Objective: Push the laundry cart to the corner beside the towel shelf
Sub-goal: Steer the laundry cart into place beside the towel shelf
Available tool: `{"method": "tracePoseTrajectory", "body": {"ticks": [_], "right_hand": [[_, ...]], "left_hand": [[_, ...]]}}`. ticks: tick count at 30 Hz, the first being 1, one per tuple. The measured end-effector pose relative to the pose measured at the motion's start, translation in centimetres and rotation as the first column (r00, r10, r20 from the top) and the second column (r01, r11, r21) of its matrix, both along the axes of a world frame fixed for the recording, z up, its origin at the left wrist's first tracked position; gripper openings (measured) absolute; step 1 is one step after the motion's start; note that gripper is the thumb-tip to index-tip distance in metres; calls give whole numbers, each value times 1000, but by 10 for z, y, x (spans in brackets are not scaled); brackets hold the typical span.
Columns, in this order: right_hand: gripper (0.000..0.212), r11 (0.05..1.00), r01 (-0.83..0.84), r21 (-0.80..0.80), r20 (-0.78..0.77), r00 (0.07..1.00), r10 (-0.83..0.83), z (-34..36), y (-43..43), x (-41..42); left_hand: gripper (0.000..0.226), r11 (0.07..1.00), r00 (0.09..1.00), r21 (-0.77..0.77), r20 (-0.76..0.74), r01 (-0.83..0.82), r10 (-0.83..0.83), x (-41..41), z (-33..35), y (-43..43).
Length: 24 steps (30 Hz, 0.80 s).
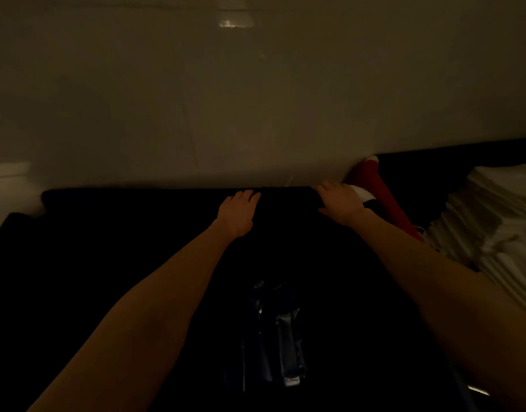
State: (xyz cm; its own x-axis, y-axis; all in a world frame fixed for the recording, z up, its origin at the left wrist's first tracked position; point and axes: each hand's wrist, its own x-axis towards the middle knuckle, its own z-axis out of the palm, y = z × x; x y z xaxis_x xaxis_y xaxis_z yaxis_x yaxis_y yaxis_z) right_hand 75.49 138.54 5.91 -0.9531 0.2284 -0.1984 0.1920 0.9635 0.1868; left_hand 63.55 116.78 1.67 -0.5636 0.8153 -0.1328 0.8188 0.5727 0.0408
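Both hands, left hand (237, 214) and right hand (340, 202), rest with fingers spread flat on the laundry cart (137, 263) far edge, its long axis lying across, towel stack (499, 221) to the right.

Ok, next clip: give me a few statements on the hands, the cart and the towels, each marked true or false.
1. Both hands rest on the dark cart: left hand, right hand. True.
2. Folded white towels are stacked to the right. True.
3. The left hand holds a towel. False: its fingers lie flat on the cart's far edge, holding nothing.
4. A red item lies left of both hands. False: it lies to the right, beside the right hand.
5. The cart's far edge is close to a pale wall. True.
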Motion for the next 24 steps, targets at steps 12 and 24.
{"method": "tracePoseTrajectory", "body": {"ticks": [12,24], "right_hand": [[60,992,128,2,139,982,-127,-46,64,-47],[68,995,97,-1,289,953,-92,-69,97,-68]], "left_hand": [[64,1000,1000,-9,12,-7,7,-55,-41,50],[33,990,992,-69,-50,-120,117,-61,-52,70]]}}
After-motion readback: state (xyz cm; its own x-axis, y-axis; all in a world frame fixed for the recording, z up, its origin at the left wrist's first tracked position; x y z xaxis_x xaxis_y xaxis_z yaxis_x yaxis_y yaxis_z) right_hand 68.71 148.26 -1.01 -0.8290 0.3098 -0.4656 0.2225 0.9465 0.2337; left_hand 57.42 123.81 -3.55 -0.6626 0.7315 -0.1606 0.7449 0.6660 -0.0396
